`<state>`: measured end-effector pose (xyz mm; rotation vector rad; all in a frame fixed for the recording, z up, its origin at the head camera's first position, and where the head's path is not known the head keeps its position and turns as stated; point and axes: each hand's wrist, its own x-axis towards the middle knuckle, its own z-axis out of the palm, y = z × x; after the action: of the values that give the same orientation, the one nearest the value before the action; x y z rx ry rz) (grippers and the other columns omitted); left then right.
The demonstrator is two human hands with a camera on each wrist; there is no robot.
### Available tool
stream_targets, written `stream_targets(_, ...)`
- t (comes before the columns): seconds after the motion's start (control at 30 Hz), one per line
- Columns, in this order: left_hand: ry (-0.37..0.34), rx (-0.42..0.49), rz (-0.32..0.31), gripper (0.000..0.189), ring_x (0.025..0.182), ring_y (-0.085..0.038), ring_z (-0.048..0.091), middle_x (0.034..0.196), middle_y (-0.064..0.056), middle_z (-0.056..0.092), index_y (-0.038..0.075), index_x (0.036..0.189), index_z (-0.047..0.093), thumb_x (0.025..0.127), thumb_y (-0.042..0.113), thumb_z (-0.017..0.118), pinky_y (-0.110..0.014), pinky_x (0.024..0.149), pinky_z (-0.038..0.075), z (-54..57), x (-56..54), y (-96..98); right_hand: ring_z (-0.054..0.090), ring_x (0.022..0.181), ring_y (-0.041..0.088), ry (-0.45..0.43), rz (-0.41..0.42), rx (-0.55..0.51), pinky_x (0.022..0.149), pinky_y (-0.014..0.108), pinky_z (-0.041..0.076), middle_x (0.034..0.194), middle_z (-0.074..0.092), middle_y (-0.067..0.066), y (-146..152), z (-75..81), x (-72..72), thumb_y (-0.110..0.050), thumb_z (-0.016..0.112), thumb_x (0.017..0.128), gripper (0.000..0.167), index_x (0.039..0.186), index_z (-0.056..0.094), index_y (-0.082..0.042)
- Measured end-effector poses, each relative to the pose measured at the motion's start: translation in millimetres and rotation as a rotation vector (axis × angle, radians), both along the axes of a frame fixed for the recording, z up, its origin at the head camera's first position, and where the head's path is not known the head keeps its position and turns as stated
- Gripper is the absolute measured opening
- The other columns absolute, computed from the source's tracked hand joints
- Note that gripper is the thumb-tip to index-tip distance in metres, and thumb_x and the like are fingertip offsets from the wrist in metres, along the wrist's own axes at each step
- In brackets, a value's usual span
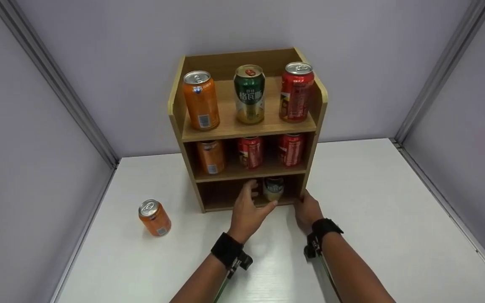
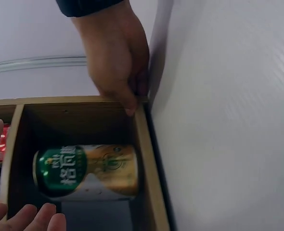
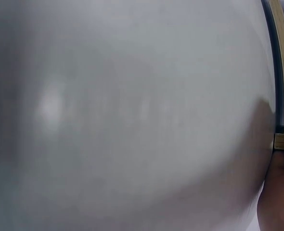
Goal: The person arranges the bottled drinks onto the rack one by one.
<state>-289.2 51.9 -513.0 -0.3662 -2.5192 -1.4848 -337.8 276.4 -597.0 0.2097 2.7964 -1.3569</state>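
A wooden shelf [image 1: 251, 174] with three levels stands against the back wall. On its bottom level, toward the right, a green and gold drink can [image 2: 110, 171] is upright. Just left of that can, my left hand [image 1: 246, 214] reaches to the bottom opening with thumb and fingers spread, apart from the can. Its fingertips [image 2: 45, 217] show in the left wrist view. My right hand [image 1: 308, 210] grips the shelf's lower right corner, thumb over the front edge; its other fingers are mostly hidden. Only part of this hand [image 3: 279, 195] appears in the right wrist view.
On the top level stand an orange can [image 1: 201, 101], a green can [image 1: 249, 94] and a red can [image 1: 296, 92]. The middle level holds an orange can [image 1: 211, 158] and two red cans [image 1: 250, 152]. Another orange can [image 1: 155, 217] stands on the white table [image 1: 373, 219], left of the shelf.
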Motion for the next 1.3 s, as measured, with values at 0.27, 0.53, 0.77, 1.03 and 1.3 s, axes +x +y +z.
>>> stream_targets(0.27,-0.007,0.019,0.049,0.082,0.130,-0.030,0.064,0.149,-0.013,0.058,0.007,0.153,0.045,0.089,0.040,0.084,-0.052,0.102,0.055,10.5,18.2,-36.0,0.048,0.146,0.047,0.015,0.025,0.005,0.120,0.058,0.040,0.154,0.052,0.030,0.6,3.6,2.8,-0.020,0.045,0.110,0.052,0.158,0.038,0.000)
stream_targets(0.53,0.005,0.018,0.105,0.081,0.128,-0.030,0.063,0.149,-0.015,0.058,0.007,0.153,0.043,0.089,0.033,0.085,-0.051,0.104,0.054,10.6,41.5,-70.8,0.048,0.146,0.047,0.009,0.040,0.024,0.120,0.059,0.040,0.154,0.052,0.031,-3.0,1.3,3.2,-0.023,0.046,0.111,0.054,0.158,0.037,0.001)
stream_targets(0.77,0.065,-0.008,0.168,0.078,0.127,-0.033,0.064,0.148,-0.017,0.058,0.004,0.151,0.044,0.089,0.029,0.085,-0.054,0.104,0.053,18.9,44.3,-98.0,0.046,0.148,0.045,-0.009,0.032,0.008,0.122,0.058,0.038,0.157,0.050,0.028,-1.0,4.1,2.7,-0.023,0.041,0.111,0.054,0.160,0.034,-0.002)
stream_targets(1.03,0.099,0.018,0.265,0.081,0.127,-0.034,0.065,0.149,-0.018,0.057,0.003,0.152,0.043,0.088,0.027,0.086,-0.051,0.105,0.054,35.5,35.4,-131.5,0.042,0.152,0.042,-0.042,0.019,-0.034,0.124,0.057,0.035,0.161,0.047,0.024,1.9,-0.2,3.9,-0.023,0.039,0.111,0.054,0.162,0.031,-0.007)
stream_targets(1.3,0.105,0.076,0.310,0.082,0.131,-0.033,0.061,0.150,-0.017,0.055,0.001,0.152,0.041,0.087,0.020,0.087,-0.050,0.109,0.051,44.6,42.0,-156.1,0.044,0.151,0.043,-0.051,0.027,-0.035,0.122,0.056,0.038,0.160,0.047,0.025,0.5,4.4,2.8,-0.023,0.039,0.112,0.054,0.162,0.031,-0.008)
